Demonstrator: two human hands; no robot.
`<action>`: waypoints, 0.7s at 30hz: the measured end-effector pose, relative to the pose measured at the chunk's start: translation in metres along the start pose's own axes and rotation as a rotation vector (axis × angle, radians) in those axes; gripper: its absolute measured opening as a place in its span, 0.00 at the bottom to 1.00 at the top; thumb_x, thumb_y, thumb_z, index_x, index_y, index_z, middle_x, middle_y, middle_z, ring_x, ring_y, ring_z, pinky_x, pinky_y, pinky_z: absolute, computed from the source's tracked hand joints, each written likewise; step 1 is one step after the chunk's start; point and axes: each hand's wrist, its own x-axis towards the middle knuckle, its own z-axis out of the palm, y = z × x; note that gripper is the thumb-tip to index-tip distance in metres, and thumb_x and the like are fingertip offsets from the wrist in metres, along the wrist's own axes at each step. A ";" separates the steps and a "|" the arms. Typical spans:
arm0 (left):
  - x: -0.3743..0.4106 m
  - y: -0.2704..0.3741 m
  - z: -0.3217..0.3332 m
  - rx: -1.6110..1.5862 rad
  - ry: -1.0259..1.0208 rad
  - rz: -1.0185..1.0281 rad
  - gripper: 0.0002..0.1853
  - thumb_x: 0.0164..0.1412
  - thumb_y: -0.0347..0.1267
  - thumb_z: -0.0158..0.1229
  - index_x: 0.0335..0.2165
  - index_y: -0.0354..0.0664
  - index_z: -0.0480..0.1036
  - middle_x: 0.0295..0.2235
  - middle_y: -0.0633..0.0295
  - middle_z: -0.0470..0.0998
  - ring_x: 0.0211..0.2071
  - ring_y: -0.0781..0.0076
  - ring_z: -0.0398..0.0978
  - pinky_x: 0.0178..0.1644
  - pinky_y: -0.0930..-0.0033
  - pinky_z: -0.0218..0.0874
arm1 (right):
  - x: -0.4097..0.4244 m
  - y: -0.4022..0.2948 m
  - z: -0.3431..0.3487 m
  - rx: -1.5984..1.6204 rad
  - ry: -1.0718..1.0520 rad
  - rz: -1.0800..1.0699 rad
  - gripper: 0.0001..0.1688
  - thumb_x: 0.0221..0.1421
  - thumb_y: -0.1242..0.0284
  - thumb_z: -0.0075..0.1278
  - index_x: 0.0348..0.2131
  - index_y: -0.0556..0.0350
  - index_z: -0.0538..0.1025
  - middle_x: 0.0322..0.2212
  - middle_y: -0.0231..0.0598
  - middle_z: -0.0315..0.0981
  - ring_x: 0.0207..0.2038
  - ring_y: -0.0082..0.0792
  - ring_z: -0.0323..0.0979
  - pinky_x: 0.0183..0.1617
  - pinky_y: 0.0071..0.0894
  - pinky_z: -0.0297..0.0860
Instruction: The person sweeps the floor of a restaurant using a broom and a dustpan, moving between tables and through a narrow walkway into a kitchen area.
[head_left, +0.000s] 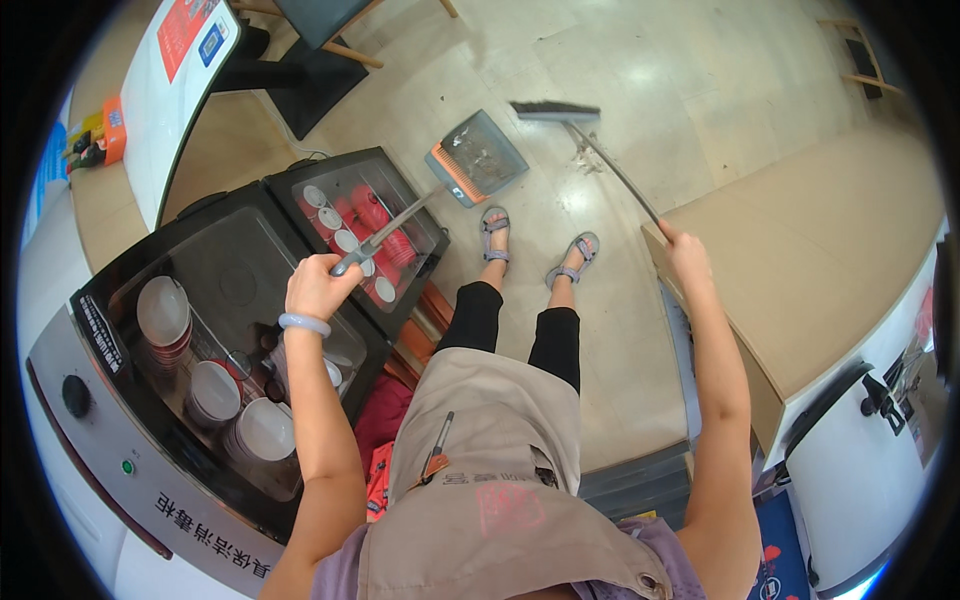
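Observation:
My left hand (321, 285) is closed around the grey grip of a long-handled dustpan (484, 161). The pan lies on the tiled floor in front of my feet, with dark dirt and small scraps inside and an orange comb strip at its handle side. My right hand (686, 255) holds the handle of a broom (559, 112), whose dark bristles point away from me, to the right of the pan. A small heap of debris (591, 159) lies on the floor just below the broom head.
A sterilising cabinet (255, 300) with bowls and cups behind glass doors stands at the left. A beige counter (817, 247) runs along the right, near a white lidded appliance (855, 480). A chair (322, 19) and a black table base (315, 86) are at the upper left.

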 end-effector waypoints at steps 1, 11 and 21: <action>0.002 -0.001 -0.002 0.007 -0.005 0.004 0.18 0.42 0.43 0.55 0.19 0.35 0.74 0.15 0.47 0.69 0.22 0.48 0.71 0.28 0.59 0.63 | -0.019 0.007 -0.008 0.019 -0.005 0.042 0.23 0.52 0.74 0.42 0.47 0.32 0.73 0.32 0.51 0.74 0.36 0.50 0.72 0.41 0.46 0.68; 0.062 0.042 -0.029 0.181 -0.046 0.213 0.21 0.40 0.44 0.53 0.19 0.33 0.74 0.16 0.47 0.72 0.24 0.51 0.73 0.31 0.60 0.65 | -0.074 0.071 0.044 0.379 0.130 0.186 0.25 0.52 0.73 0.45 0.50 0.33 0.71 0.36 0.51 0.73 0.39 0.50 0.72 0.44 0.43 0.67; 0.079 0.090 -0.051 0.291 -0.090 0.348 0.21 0.42 0.42 0.52 0.22 0.31 0.74 0.16 0.48 0.72 0.23 0.54 0.74 0.32 0.62 0.65 | -0.062 0.013 0.046 0.216 -0.065 0.273 0.24 0.53 0.71 0.44 0.50 0.30 0.70 0.40 0.50 0.72 0.42 0.51 0.70 0.47 0.48 0.65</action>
